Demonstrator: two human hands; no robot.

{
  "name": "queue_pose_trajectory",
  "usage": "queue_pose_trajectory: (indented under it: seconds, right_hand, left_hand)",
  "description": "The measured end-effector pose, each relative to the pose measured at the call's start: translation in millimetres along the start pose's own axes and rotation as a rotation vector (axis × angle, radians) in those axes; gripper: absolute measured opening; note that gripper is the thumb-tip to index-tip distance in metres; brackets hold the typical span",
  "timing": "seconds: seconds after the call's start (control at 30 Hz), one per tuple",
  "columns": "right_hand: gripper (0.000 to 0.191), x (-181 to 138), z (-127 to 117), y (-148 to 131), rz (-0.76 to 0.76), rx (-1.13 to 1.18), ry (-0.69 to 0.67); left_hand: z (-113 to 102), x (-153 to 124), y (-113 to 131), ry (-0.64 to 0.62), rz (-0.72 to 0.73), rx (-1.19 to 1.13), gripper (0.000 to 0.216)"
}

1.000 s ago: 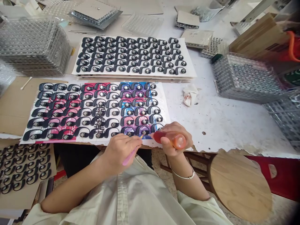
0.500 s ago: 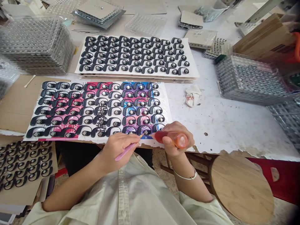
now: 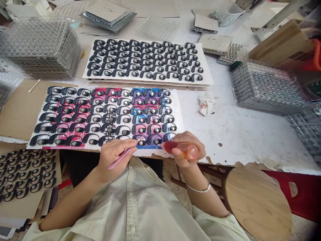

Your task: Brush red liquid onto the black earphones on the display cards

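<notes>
My left hand point(image 3: 114, 155) is closed around a thin pink stick point(image 3: 121, 158) with a yellowish tip, which points at the front row of black hook-shaped pieces. In my right hand point(image 3: 190, 147) is a squeeze bottle point(image 3: 179, 149) with red-orange contents, tilted so its nozzle points left toward the front right pieces. Rows of these black hooked pieces point(image 3: 94, 128), each with a round silvery part, lie on a sheet point(image 3: 178, 107) with pink, blue and white printing under clear film. My fingers cover part of the front row.
Behind lies a second white board point(image 3: 207, 78) of similar pieces. Stacks of clear plastic trays point(image 3: 42, 50) stand left, and more trays point(image 3: 265, 87) right. A crumpled tissue point(image 3: 207, 104) and a cotton swab point(image 3: 34, 86) lie on the table. A wooden stool point(image 3: 258, 201) stands below its edge.
My left hand has moved left with the pink stick, away from the bottle's nozzle. My right hand stays almost in place with the bottle. The view has shifted slightly.
</notes>
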State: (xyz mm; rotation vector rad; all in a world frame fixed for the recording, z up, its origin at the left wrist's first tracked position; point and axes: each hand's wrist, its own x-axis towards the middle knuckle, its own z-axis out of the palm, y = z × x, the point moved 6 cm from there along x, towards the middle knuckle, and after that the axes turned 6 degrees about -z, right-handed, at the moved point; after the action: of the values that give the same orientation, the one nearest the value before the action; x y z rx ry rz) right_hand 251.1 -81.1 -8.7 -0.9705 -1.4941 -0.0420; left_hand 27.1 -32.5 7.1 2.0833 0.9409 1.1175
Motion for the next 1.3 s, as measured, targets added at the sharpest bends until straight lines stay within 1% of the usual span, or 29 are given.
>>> queue_pose_trajectory:
  seconds: [0.3, 0.37, 0.47, 0.53, 0.7, 0.9, 1.07, 1.3]
  right_hand:
    - [0.018, -1, -2, 1, 0.038, 0.001, 0.015]
    - [0.019, -3, -6, 4, 0.051, 0.022, 0.062]
    - [0.022, -7, -14, 8, 0.069, 0.061, 0.178]
    - [0.023, -8, -15, 9, 0.053, 0.077, 0.207]
    - [0.023, -7, -9, 7, 0.017, 0.065, 0.119]
    - [0.022, 2, -3, -1, -0.030, 0.008, 0.052]
    - [0.022, 3, -2, -4, -0.062, -0.010, 0.044]
    - [0.024, -5, -2, 0, -0.032, -0.042, 0.035]
  left_hand:
    - [-1, 1, -2, 0.006, -0.007, 0.016, 0.019]
    - [-3, 1, -1, 0.007, -0.010, 0.026, 0.017]
    - [-5, 1, 0, 0.013, -0.005, 0.036, 0.015]
    - [-6, 0, 1, 0.020, -0.001, 0.040, 0.014]
    - [-5, -1, -1, 0.016, -0.015, 0.042, 0.015]
    - [-6, -3, -2, 0.019, 0.000, 0.045, 0.016]
    - [-7, -4, -4, 0.018, -0.009, 0.050, 0.017]
    - [-6, -3, -3, 0.018, -0.017, 0.038, 0.014]
